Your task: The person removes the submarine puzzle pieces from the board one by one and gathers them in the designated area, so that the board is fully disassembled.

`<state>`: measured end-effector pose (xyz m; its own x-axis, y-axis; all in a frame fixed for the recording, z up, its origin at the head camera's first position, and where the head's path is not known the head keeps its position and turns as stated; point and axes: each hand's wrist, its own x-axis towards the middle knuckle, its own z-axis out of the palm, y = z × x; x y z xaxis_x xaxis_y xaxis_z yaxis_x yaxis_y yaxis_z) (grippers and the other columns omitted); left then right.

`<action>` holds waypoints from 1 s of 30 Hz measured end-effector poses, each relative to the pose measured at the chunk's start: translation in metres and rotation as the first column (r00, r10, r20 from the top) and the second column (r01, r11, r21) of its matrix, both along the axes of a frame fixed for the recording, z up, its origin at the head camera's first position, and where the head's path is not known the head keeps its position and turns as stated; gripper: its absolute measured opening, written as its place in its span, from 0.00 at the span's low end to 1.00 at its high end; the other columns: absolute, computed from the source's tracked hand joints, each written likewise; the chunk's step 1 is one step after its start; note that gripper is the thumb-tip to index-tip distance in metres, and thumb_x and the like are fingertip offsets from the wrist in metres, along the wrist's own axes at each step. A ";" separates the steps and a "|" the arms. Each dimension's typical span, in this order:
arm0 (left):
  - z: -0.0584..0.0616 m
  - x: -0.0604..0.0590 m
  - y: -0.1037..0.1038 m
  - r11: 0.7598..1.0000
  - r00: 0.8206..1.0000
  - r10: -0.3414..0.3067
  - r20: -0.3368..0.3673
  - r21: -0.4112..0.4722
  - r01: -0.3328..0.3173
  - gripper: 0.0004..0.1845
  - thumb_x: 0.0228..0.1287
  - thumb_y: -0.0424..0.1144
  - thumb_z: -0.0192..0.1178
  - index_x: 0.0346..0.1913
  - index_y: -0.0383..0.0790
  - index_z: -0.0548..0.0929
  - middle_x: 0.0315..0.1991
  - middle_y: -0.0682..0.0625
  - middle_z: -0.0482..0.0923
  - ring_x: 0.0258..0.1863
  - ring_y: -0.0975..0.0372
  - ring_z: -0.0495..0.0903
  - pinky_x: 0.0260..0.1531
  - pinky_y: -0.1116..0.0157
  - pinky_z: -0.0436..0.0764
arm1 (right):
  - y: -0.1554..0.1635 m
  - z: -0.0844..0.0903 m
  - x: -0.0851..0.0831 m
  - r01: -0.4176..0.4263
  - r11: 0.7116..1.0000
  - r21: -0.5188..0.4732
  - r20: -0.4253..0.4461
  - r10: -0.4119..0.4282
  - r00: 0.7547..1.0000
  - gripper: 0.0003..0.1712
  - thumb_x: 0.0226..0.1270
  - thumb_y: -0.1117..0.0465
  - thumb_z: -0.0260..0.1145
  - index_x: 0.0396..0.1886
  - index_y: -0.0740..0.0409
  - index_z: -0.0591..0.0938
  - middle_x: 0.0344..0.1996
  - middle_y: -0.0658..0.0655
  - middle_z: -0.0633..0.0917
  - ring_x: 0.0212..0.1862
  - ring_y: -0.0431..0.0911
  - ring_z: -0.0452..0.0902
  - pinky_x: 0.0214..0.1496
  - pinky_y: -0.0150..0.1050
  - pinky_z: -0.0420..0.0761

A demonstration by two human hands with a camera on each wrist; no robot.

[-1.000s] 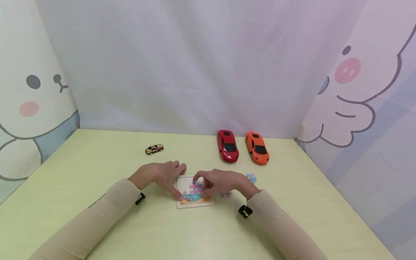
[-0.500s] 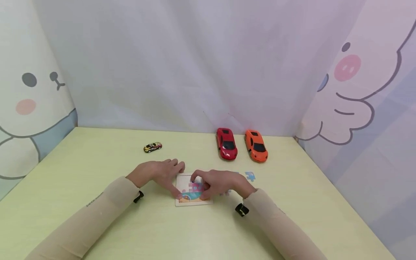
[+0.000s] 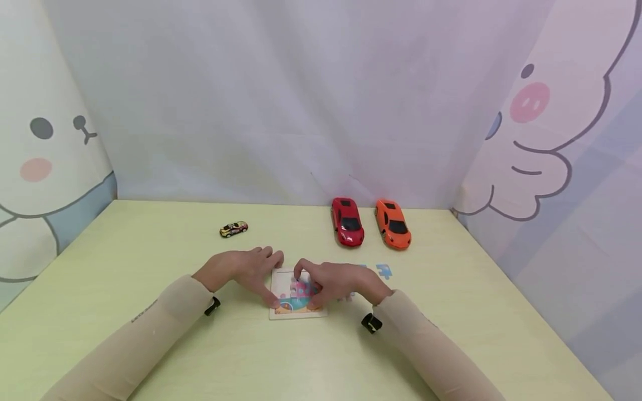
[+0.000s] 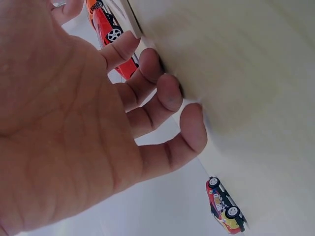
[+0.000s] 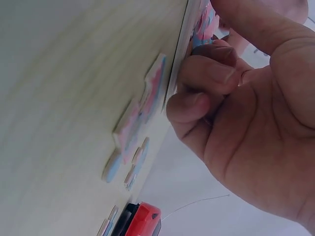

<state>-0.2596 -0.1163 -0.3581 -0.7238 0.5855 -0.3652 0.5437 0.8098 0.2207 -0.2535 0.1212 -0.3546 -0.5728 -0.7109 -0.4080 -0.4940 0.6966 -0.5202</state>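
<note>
— Pressing down on the puzzle board (image 3: 297,309), our right hand (image 3: 336,283) has its fingers curled, with thumb and forefinger tips on a pink puzzle piece (image 3: 300,287) inside the frame. Can we confirm a pinch?

— We cannot tell from the head view; the right wrist view shows the curled fingers (image 5: 204,73) bunched at the board's edge (image 5: 189,29), touching it, but the contact with the piece is partly hidden.

— And our left hand (image 3: 246,270)?

— Its fingers are loosely bent and hold nothing. The head view puts the fingertips at the left edge of the board, with one finger reaching down to its near left corner. The left wrist view shows the fingers (image 4: 162,96) resting on the table.

— Where is the board?

— Flat on the pale green table (image 3: 150,250), in the middle near us, between both hands.

— What lies about it?

— Loose puzzle pieces (image 5: 142,108) lie just right of the board, beside our right hand; a blue piece (image 3: 384,271) sits farther right. Beyond, a red toy car (image 3: 347,221) and an orange toy car (image 3: 393,223) stand side by side near the curtain. A small yellow toy car (image 3: 233,229) sits well apart to the left.
</note>
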 end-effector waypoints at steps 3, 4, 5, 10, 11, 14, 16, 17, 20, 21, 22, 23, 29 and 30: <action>0.000 0.000 0.000 1.000 1.000 -0.004 -0.005 0.001 0.004 0.40 0.50 0.69 0.69 0.51 0.46 0.63 0.40 0.48 0.64 0.42 0.55 0.67 0.41 0.56 0.70 | -0.001 -0.001 -0.002 -0.004 1.000 -0.011 -0.025 0.004 1.000 0.30 0.65 0.57 0.73 0.58 0.41 0.63 0.29 0.52 0.77 0.26 0.44 0.75 0.23 0.36 0.76; 0.000 0.000 0.000 1.000 1.000 -0.005 -0.005 0.000 0.005 0.40 0.50 0.69 0.69 0.51 0.46 0.63 0.40 0.48 0.64 0.42 0.55 0.67 0.41 0.56 0.70 | -0.001 -0.001 -0.002 -0.007 1.000 -0.016 -0.036 0.006 0.999 0.30 0.65 0.57 0.73 0.57 0.41 0.63 0.30 0.52 0.77 0.27 0.44 0.75 0.24 0.36 0.76; 0.000 0.000 0.000 1.000 1.000 -0.007 -0.009 -0.002 0.007 0.40 0.50 0.70 0.69 0.51 0.46 0.63 0.40 0.48 0.64 0.42 0.55 0.67 0.41 0.56 0.70 | -0.002 -0.002 -0.003 -0.013 1.000 -0.021 -0.050 0.012 0.999 0.30 0.65 0.58 0.73 0.57 0.42 0.64 0.31 0.52 0.77 0.29 0.43 0.75 0.27 0.35 0.76; 0.000 0.000 0.000 1.000 1.000 -0.017 -0.013 -0.005 0.017 0.40 0.51 0.69 0.68 0.52 0.45 0.63 0.41 0.47 0.64 0.42 0.54 0.66 0.42 0.55 0.70 | -0.002 -0.003 -0.003 -0.035 0.999 -0.023 -0.130 0.032 0.991 0.29 0.63 0.58 0.74 0.55 0.43 0.66 0.41 0.49 0.73 0.41 0.42 0.73 0.41 0.34 0.75; 0.000 0.000 0.001 1.000 1.000 -0.015 -0.013 -0.009 0.015 0.40 0.50 0.69 0.68 0.52 0.45 0.63 0.41 0.48 0.64 0.42 0.54 0.66 0.42 0.55 0.70 | -0.002 -0.003 -0.003 -0.037 0.999 -0.022 -0.140 0.034 0.990 0.29 0.63 0.58 0.75 0.55 0.43 0.66 0.43 0.48 0.73 0.44 0.42 0.72 0.43 0.34 0.75; 0.000 0.000 0.000 1.000 1.000 -0.012 -0.016 -0.012 0.012 0.41 0.51 0.69 0.68 0.52 0.44 0.63 0.41 0.47 0.64 0.42 0.54 0.66 0.43 0.55 0.70 | -0.003 -0.003 -0.004 -0.045 0.999 -0.031 -0.149 0.040 0.988 0.29 0.62 0.58 0.75 0.54 0.44 0.66 0.45 0.46 0.72 0.47 0.41 0.71 0.47 0.34 0.75; 0.001 0.000 0.000 1.000 1.000 -0.010 -0.015 -0.010 0.010 0.41 0.51 0.69 0.68 0.52 0.44 0.63 0.41 0.47 0.64 0.42 0.54 0.66 0.42 0.55 0.70 | -0.003 -0.002 -0.004 -0.049 0.998 -0.042 -0.141 0.043 0.989 0.29 0.62 0.59 0.75 0.53 0.45 0.66 0.45 0.46 0.74 0.47 0.41 0.72 0.47 0.34 0.75; 0.001 0.000 0.000 1.000 1.000 -0.007 -0.014 -0.011 0.007 0.41 0.50 0.70 0.68 0.52 0.44 0.63 0.41 0.48 0.64 0.42 0.54 0.66 0.42 0.55 0.70 | -0.004 -0.002 -0.005 -0.052 0.998 -0.046 -0.138 0.045 0.989 0.29 0.62 0.60 0.75 0.53 0.45 0.66 0.44 0.47 0.75 0.46 0.41 0.72 0.47 0.34 0.75; 0.001 0.000 0.000 1.000 1.000 0.002 -0.011 -0.010 -0.002 0.41 0.50 0.70 0.68 0.52 0.45 0.63 0.40 0.48 0.64 0.42 0.55 0.66 0.41 0.55 0.70 | -0.004 -0.002 -0.005 -0.053 0.997 -0.055 -0.121 0.046 0.992 0.30 0.61 0.60 0.76 0.53 0.46 0.65 0.41 0.48 0.77 0.45 0.41 0.73 0.46 0.34 0.75; 0.001 0.000 0.000 1.000 1.000 0.004 -0.011 -0.011 -0.005 0.41 0.49 0.71 0.68 0.52 0.45 0.63 0.40 0.48 0.64 0.42 0.55 0.66 0.41 0.55 0.70 | -0.004 -0.001 -0.005 -0.050 0.997 -0.053 -0.118 0.044 0.992 0.30 0.62 0.60 0.76 0.53 0.46 0.65 0.41 0.48 0.77 0.44 0.42 0.74 0.46 0.34 0.75; 0.001 0.000 0.000 1.000 1.000 0.007 -0.011 -0.012 -0.007 0.41 0.49 0.71 0.68 0.52 0.45 0.63 0.40 0.48 0.64 0.42 0.55 0.66 0.41 0.55 0.70 | -0.004 -0.001 -0.005 -0.049 0.997 -0.053 -0.114 0.043 0.993 0.29 0.62 0.60 0.75 0.53 0.46 0.65 0.40 0.49 0.77 0.44 0.42 0.74 0.46 0.34 0.75; 0.000 0.000 0.000 1.000 1.000 0.009 -0.010 -0.013 -0.010 0.41 0.49 0.71 0.68 0.52 0.46 0.63 0.41 0.49 0.64 0.42 0.55 0.66 0.41 0.55 0.70 | -0.004 -0.001 -0.005 -0.048 0.997 -0.054 -0.111 0.042 0.993 0.29 0.62 0.60 0.75 0.53 0.46 0.65 0.40 0.49 0.77 0.44 0.42 0.74 0.46 0.34 0.75; 0.000 -0.001 0.000 1.000 1.000 0.006 -0.004 -0.011 -0.006 0.41 0.50 0.71 0.68 0.52 0.46 0.63 0.42 0.48 0.64 0.43 0.55 0.67 0.42 0.55 0.71 | -0.004 -0.001 -0.005 -0.061 0.996 -0.069 -0.130 0.052 0.990 0.26 0.64 0.61 0.73 0.51 0.46 0.66 0.39 0.49 0.77 0.42 0.42 0.74 0.45 0.34 0.75; 0.000 -0.001 0.000 1.000 1.000 0.004 -0.004 -0.009 -0.004 0.41 0.50 0.71 0.68 0.52 0.45 0.63 0.42 0.48 0.64 0.43 0.55 0.67 0.42 0.55 0.71 | -0.004 0.000 -0.005 -0.067 0.995 -0.072 -0.142 0.056 0.988 0.24 0.65 0.61 0.72 0.51 0.46 0.67 0.39 0.49 0.77 0.42 0.41 0.74 0.44 0.33 0.75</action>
<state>-0.2607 -0.1166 -0.3578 -0.7273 0.5793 -0.3679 0.5413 0.8138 0.2113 -0.2582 0.1173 -0.3550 -0.5744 -0.7725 -0.2709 -0.6061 0.6238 -0.4935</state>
